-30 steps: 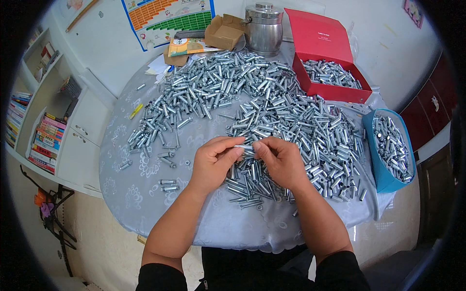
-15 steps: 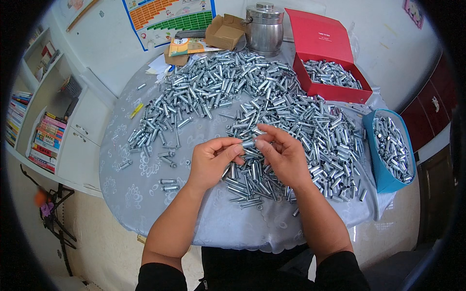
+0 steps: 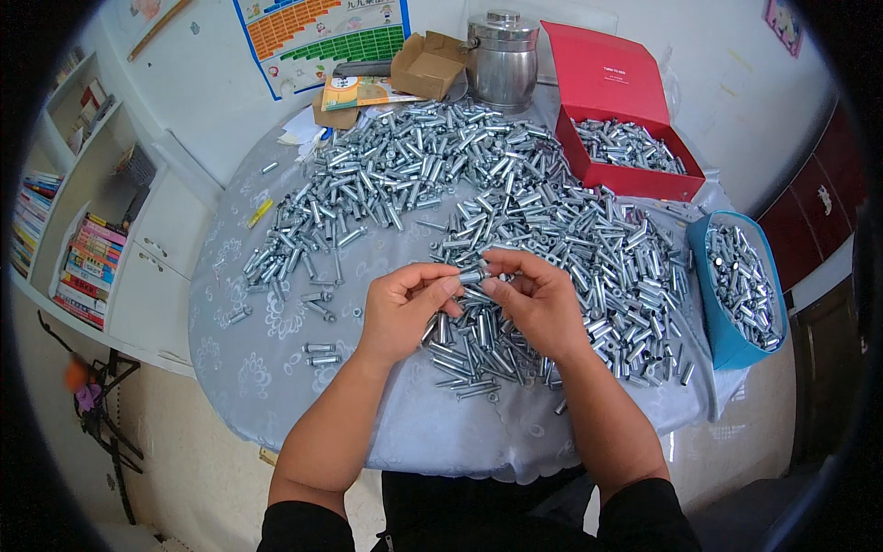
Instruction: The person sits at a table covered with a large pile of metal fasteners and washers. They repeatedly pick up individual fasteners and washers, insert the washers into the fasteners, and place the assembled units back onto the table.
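The left hand point(image 3: 405, 308) and the right hand point(image 3: 538, 304) met above the round table with its pale blue patterned cloth point(image 3: 267, 368), both pinching one short silver metal sleeve point(image 3: 472, 275) between thumbs and fingertips. The sleeve's long axis lay roughly level, running left to right between the two hands; which end led could not be told. Below it spread a wide heap of like silver metal sleeves point(image 3: 478, 202). An open red cardboard box point(image 3: 635, 179) at the far right held more of them, as did a blue bucket point(image 3: 717, 322) at the table's right edge. A lidded steel pot point(image 3: 501, 60) stood at the back.
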{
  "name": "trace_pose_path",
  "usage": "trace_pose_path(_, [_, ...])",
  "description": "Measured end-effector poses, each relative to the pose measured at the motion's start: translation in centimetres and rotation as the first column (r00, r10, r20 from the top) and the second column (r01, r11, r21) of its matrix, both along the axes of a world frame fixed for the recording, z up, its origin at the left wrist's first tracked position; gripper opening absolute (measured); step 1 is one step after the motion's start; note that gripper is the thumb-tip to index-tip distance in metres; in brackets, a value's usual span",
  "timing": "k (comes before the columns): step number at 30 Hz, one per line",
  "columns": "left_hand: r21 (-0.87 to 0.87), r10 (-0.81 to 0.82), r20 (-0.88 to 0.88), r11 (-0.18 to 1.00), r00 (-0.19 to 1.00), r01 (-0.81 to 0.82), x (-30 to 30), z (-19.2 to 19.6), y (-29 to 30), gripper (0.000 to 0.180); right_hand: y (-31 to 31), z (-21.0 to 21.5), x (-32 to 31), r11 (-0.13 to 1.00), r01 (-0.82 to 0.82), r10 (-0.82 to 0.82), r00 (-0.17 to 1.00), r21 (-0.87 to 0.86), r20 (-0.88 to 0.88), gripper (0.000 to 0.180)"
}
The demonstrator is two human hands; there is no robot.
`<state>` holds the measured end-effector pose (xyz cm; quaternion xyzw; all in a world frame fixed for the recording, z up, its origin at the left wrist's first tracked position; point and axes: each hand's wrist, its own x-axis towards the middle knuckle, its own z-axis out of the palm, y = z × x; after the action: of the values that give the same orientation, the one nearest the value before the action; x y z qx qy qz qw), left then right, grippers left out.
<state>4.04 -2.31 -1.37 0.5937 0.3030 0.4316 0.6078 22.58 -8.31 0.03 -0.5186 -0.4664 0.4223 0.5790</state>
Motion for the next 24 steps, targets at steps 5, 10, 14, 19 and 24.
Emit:
trace_pose_path(5, [0.003, -0.007, 0.011, 1.000, 1.000, 0.007, 0.0, 0.1, 0.0, 0.019, 0.1, -0.2, 0.6, 0.997, -0.042, 0.050, 0.991, -0.067, 0.120, 0.020])
trace_pose_path(10, [-0.004, -0.009, 0.026, 1.000, 1.000, 0.009, -0.2, 0.0, 0.2, 0.018, -0.1, 0.5, 0.1, 0.999, -0.013, 0.016, 0.998, -0.049, 0.061, 0.021])
trace_pose_path(14, [-0.021, -0.049, 0.037, 0.999, 0.998, 0.050, 0.0, 0.2, -0.1, 0.019, -0.2, 0.3, 0.5, 0.990, -0.080, 0.087, 0.995, -0.112, 0.056, 0.021])
trace_pose_path(19, [-0.010, -0.040, 0.010, 0.999, 0.999, 0.041, 0.1, 0.0, 0.0, 0.020, 0.1, 0.0, 0.3, 0.999, -0.022, 0.023, 0.999, -0.044, 0.030, 0.018])
trace_pose_path(24, [-0.027, -0.030, -0.002, 0.999, 1.000, 0.030, 0.0, 0.1, 0.0, 0.022, 0.0, 0.1, 0.7, 0.996, -0.070, 0.070, 0.997, -0.060, 0.010, 0.021])
